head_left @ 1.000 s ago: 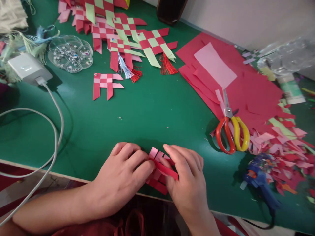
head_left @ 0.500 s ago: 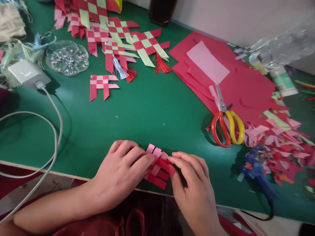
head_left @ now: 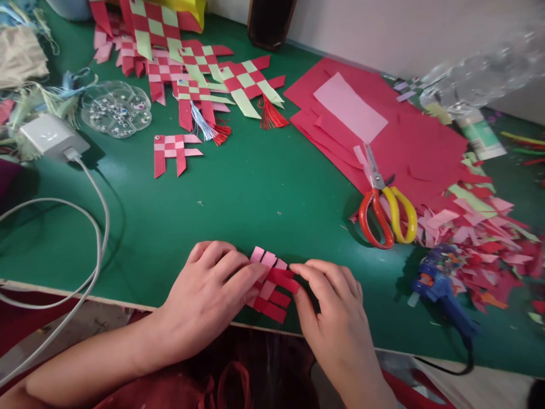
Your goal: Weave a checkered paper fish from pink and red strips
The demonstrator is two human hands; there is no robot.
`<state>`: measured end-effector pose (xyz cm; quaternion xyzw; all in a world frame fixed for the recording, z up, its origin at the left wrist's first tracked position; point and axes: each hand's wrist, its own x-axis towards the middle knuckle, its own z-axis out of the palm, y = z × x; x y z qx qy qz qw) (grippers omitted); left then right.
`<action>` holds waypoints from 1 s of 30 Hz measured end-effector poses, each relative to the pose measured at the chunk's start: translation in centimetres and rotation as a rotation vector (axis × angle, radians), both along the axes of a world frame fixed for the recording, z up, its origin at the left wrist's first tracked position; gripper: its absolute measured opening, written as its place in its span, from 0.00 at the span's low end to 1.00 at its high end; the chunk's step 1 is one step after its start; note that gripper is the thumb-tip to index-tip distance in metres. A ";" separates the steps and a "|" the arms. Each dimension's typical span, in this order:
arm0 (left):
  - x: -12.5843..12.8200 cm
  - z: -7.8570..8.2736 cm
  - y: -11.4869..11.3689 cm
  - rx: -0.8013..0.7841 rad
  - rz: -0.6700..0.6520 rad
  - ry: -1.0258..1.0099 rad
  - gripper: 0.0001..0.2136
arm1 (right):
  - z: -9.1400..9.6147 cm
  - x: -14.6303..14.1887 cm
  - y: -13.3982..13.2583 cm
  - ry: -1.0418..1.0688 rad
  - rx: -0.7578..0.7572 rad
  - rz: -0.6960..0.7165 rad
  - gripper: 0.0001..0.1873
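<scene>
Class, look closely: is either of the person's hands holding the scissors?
No: the scissors lie at the edge of the red paper sheets, while the left hand and right hand touch the woven paper piece.

Two hands down there, left hand [head_left: 208, 301] and right hand [head_left: 334, 312], with one woven piece [head_left: 272, 287] between them. Out past the right hand: one pair of scissors [head_left: 385, 207], one glue gun [head_left: 443, 289]. Past the left: one charger [head_left: 51, 136], one tray of googly eyes [head_left: 116, 108].
</scene>
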<state>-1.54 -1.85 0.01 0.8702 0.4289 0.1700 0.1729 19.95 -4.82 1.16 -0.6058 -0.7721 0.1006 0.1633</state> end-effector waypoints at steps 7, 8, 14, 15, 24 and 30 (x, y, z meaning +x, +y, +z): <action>0.1 0.1 0.2 0.000 0.001 -0.006 0.08 | 0.5 -0.3 -0.6 0.047 -0.067 0.010 0.06; 0.1 0.1 0.2 0.004 0.000 -0.009 0.08 | 0.5 -0.2 -0.7 0.050 -0.067 0.011 0.06; 0.1 0.2 0.3 0.026 0.000 0.010 0.08 | 0.7 0.1 -0.4 0.108 -0.071 -0.017 0.11; 0.1 0.2 0.2 0.029 0.000 0.009 0.08 | 0.8 0.0 -0.3 0.105 -0.074 -0.022 0.12; 0.1 0.2 0.1 0.050 -0.016 0.038 0.09 | 0.2 -1.2 -0.6 0.045 -0.048 -0.024 0.06; 0.1 0.2 0.1 0.066 -0.013 0.039 0.10 | 0.2 -1.2 -0.6 0.049 0.014 -0.021 0.12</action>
